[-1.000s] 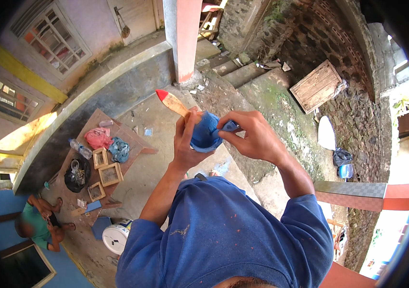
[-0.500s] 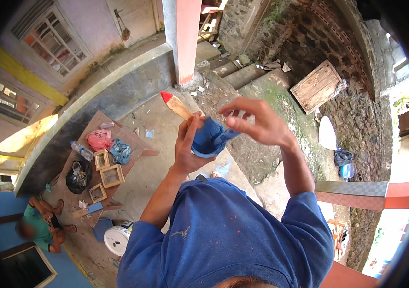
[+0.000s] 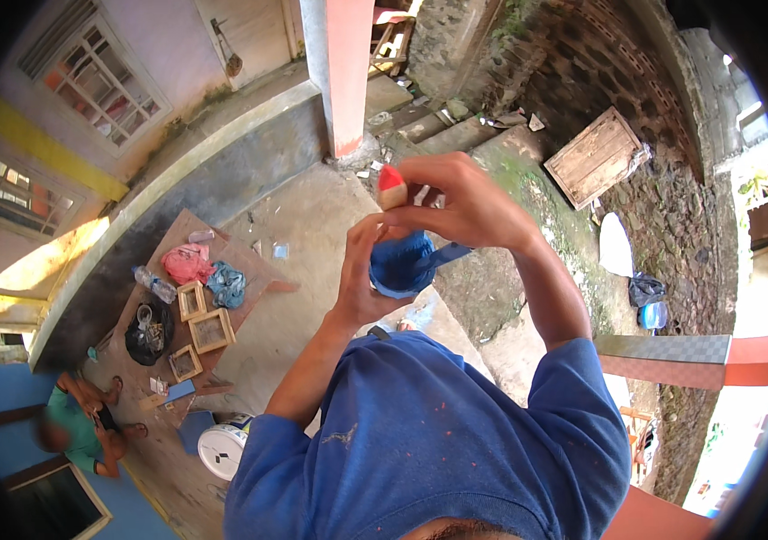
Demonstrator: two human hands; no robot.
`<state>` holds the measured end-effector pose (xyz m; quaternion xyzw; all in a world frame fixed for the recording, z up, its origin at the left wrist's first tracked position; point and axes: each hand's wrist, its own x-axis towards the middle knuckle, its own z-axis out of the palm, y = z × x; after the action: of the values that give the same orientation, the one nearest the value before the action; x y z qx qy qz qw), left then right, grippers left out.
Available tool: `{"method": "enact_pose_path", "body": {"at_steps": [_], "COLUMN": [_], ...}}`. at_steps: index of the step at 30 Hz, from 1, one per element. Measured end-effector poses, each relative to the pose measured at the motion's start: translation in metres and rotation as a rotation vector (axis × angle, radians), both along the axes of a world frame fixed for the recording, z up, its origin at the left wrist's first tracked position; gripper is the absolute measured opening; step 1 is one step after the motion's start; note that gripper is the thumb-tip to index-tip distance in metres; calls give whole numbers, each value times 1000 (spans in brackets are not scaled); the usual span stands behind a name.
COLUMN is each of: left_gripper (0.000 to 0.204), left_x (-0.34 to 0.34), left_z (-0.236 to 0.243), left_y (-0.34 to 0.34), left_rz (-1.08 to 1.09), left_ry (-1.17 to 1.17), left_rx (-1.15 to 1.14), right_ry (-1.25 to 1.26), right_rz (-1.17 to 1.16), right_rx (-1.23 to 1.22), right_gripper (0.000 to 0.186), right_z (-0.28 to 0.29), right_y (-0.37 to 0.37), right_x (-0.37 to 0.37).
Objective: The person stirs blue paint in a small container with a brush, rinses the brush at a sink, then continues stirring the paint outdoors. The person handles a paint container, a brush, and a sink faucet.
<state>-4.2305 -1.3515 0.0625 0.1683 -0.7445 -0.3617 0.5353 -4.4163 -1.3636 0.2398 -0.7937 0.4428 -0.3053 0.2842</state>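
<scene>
In front of my chest, my left hand (image 3: 361,270) is closed round the side of a cup (image 3: 402,265) whose inside and rim are coated in blue. A paintbrush (image 3: 391,191) with a bare wooden handle and a red tip stands up at the cup's far side; its bristles are hidden. My right hand (image 3: 465,202) comes over from the right, its fingers curled on the brush handle and its thumb close to my left fingertips. From the cup's right side juts a narrow blue strip (image 3: 451,254), a handle or a stick; I cannot tell which.
At left, a low wooden table (image 3: 188,236) bears small wooden frames (image 3: 213,330), pink and blue plastic bags, a black bag (image 3: 150,331) and a bottle. Beside it are a white-lidded bucket (image 3: 222,452) and a seated person (image 3: 87,423). A pillar (image 3: 345,81) stands ahead; a wooden panel (image 3: 593,158) lies at right.
My right hand has moved left onto the brush handle. The brush has swung from leaning left to nearly upright, and the cup has shifted slightly right.
</scene>
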Motion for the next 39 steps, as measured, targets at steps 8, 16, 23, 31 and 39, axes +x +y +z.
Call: {"method": "enact_pose_path", "body": {"at_steps": [8,16,23,31,39], "left_gripper": [155,149,150,149,149], "left_x": [2,-3,-1,-1,-4], "left_z": [2,1,-1,0,1], "left_y": [-6,-8,-13,-11,-9], "left_rz": [1,-13,-22,-6,-18], "left_ry": [-4,28,75,120,42], "left_rx": [42,165,252,311,218], "right_ry": [152,267,319,242,-38], "right_rz": [47,196,263,209,-42], "right_rx": [-185,-461,-670,-680,-434], "right_gripper": [18,35,25,32,29], "right_z": [0,-18,-26,-37,-6], "right_y": [28,43,46,47,40], "right_x": [-7,-6,-5,-8,-17]}}
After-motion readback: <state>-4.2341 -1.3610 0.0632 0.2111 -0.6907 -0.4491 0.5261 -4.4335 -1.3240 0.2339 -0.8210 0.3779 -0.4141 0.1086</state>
